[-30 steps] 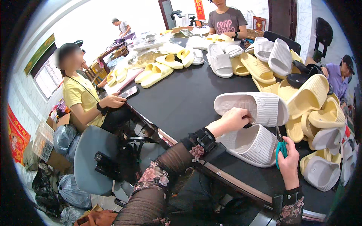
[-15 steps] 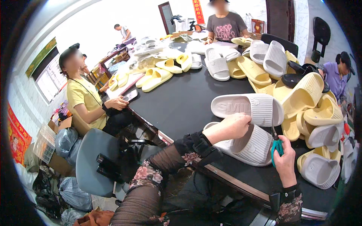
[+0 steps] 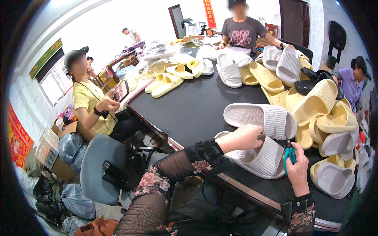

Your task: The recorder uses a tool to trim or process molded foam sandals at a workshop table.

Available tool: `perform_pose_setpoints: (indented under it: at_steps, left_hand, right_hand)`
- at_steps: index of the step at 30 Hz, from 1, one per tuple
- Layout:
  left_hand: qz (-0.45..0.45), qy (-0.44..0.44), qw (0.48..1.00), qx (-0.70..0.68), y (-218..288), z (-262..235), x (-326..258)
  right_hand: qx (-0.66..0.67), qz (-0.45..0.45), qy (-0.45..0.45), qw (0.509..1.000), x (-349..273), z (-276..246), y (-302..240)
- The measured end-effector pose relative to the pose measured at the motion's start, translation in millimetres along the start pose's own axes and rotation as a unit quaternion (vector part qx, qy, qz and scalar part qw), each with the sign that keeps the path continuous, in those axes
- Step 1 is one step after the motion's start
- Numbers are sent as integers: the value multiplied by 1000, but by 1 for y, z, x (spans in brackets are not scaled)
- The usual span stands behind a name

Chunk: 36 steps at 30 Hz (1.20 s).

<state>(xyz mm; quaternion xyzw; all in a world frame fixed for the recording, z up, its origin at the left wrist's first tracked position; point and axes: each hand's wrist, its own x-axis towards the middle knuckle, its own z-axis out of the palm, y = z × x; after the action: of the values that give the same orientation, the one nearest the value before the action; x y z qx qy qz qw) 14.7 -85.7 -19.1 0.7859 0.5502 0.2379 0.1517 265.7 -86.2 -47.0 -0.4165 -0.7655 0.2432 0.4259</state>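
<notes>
My right hand (image 3: 298, 170) grips a pair of scissors (image 3: 289, 157) by its teal handles. The blades point away from me beside the toe ends of two pale grey slide sandals. Of these, the far slide (image 3: 275, 122) lies sole-down with its footbed showing at the left. Closer to me, the near slide (image 3: 264, 159) is partly covered by my left hand (image 3: 248, 136). The fingers of that hand are curled in a pinch at the strap opening, between the two slides. What they hold, if anything, is hidden.
A heap of yellow and grey slides (image 3: 323, 118) rises at the right, with black sandals (image 3: 309, 84) on top. Yellow slides (image 3: 167, 84) stand across the black table (image 3: 177, 110). A person in yellow (image 3: 88, 104) sits at the left. A grey chair (image 3: 104, 169) stands near me.
At the left, the person in yellow has raised a phone. Across the table, the person in the dark shirt has stretched an arm toward the heap. My hands stay nearly in place.
</notes>
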Motion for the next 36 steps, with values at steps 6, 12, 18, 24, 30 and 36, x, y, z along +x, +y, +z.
perform_pose_setpoints:
  at_steps: [6, 12, 18, 24, 30, 36]
  left_hand:
    - [-71, 13, 997, -2, 5, 9, 3]
    - [-74, 46, 996, -4, -7, 9, 7]
    - [-39, 46, 998, -29, -12, 15, 8]
    - [-77, 29, 997, -14, -23, 0, -9]
    - [-164, 57, 981, -84, 19, -43, -31]
    - [-115, 119, 979, -117, 32, -77, -21]
  right_hand:
    - [15, 22, -10, 1000, 0, 0, -1]
    - [33, 15, 0, 999, 2, 7, -3]
    - [40, -4, 49, 998, 2, -5, -8]
    - [33, -30, 86, 995, 2, -9, -4]
    - [87, 8, 88, 992, 0, -10, 2]
    - [66, 68, 58, 994, -1, -9, 12]
